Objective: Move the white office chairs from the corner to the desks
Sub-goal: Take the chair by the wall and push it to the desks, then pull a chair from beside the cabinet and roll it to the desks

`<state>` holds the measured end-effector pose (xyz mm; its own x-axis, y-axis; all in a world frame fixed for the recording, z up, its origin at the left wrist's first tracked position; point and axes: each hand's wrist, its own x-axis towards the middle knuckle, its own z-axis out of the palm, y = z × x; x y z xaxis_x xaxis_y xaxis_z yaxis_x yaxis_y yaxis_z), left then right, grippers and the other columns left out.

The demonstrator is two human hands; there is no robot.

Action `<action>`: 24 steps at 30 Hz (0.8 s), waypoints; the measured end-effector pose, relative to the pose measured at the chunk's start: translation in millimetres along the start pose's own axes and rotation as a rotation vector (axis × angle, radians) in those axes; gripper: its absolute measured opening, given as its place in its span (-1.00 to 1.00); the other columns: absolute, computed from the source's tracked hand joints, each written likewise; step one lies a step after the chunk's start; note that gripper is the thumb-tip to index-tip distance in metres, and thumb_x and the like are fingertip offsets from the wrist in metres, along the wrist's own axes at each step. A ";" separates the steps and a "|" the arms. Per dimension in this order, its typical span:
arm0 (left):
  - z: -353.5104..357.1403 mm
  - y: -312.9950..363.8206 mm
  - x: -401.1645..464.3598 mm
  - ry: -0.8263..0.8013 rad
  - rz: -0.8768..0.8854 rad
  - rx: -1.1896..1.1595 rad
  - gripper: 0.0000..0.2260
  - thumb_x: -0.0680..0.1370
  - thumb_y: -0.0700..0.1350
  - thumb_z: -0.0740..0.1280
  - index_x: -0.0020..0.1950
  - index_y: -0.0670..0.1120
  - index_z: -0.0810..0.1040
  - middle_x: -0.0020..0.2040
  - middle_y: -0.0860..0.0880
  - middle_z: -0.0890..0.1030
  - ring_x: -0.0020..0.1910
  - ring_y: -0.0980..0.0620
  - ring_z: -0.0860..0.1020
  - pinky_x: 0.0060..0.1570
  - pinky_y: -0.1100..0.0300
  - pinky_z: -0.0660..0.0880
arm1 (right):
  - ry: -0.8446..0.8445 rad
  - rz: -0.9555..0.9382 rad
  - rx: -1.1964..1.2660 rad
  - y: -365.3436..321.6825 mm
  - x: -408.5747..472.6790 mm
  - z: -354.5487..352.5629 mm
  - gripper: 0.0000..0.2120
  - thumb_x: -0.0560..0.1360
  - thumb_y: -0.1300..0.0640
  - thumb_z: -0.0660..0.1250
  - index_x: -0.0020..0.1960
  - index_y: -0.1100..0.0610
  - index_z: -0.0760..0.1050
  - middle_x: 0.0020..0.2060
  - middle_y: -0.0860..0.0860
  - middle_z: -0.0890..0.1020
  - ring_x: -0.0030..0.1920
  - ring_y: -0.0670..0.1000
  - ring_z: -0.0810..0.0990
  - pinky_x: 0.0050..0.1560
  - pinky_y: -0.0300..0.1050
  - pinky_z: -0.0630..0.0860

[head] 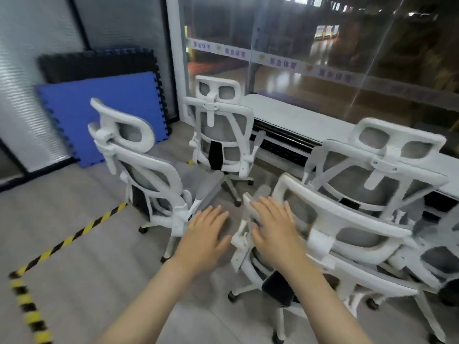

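We reach with left hand (pixel 207 235) and right hand (pixel 272 227) spread, gripping nothing, the white chairs (pixel 223 130) all unmoved in the corner

Both forearms stretched forward, left grip (pixel 207 235) and right grip (pixel 274 228) palm-down, fingers straight, spread

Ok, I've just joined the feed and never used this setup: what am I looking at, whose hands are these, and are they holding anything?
There is one picture, from a camera worn on a person's head, looking forward and down. No robot: the left hand and right hand are bare, fingers spread, holding nothing. Four white office chairs stand on the floor: the left chair, far chair, near chair and right chair. The right hand reaches toward the near chair's headrest. Foam mats lean in the corner.
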<state>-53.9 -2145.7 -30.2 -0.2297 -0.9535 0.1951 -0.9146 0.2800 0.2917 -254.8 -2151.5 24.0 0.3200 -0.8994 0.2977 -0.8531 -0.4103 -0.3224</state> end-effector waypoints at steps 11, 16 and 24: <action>-106.1 -171.9 -274.9 0.193 -0.645 0.088 -0.50 0.62 0.12 0.17 0.52 -0.02 0.26 0.55 -0.01 0.21 0.55 -0.01 0.11 0.50 0.10 -0.09 | -0.275 -0.416 0.157 -242.0 12.8 115.2 -0.51 0.54 0.08 0.29 0.44 0.13 0.36 0.41 0.10 0.40 0.45 0.15 0.28 0.50 0.01 0.06; -154.9 -204.2 -429.2 0.284 -0.913 0.152 -0.49 0.57 0.18 0.11 0.43 -0.05 0.41 0.45 -0.07 0.39 0.46 -0.09 0.31 0.41 -0.01 0.21 | -0.417 -0.580 0.198 -366.3 -20.3 161.1 -0.48 0.58 0.00 0.24 0.49 0.11 0.26 0.46 0.05 0.33 0.49 0.08 0.20 0.51 -0.05 0.06; -196.0 -200.3 -643.7 0.430 -1.414 0.214 -0.53 0.61 0.12 0.20 0.49 0.03 0.30 0.54 -0.02 0.24 0.52 -0.04 0.16 0.47 0.03 0.07 | -0.632 -0.906 0.335 -562.2 -90.7 208.2 -0.50 0.58 -0.01 0.23 0.48 0.05 0.25 0.42 -0.02 0.34 0.48 0.05 0.18 0.48 0.01 0.17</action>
<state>342.4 -1566.2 -30.7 0.9437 -0.2995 0.1402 -0.3299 -0.8814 0.3380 281.6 -1870.7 -8.8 0.9890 -0.1303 0.0694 -0.0827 -0.8784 -0.4707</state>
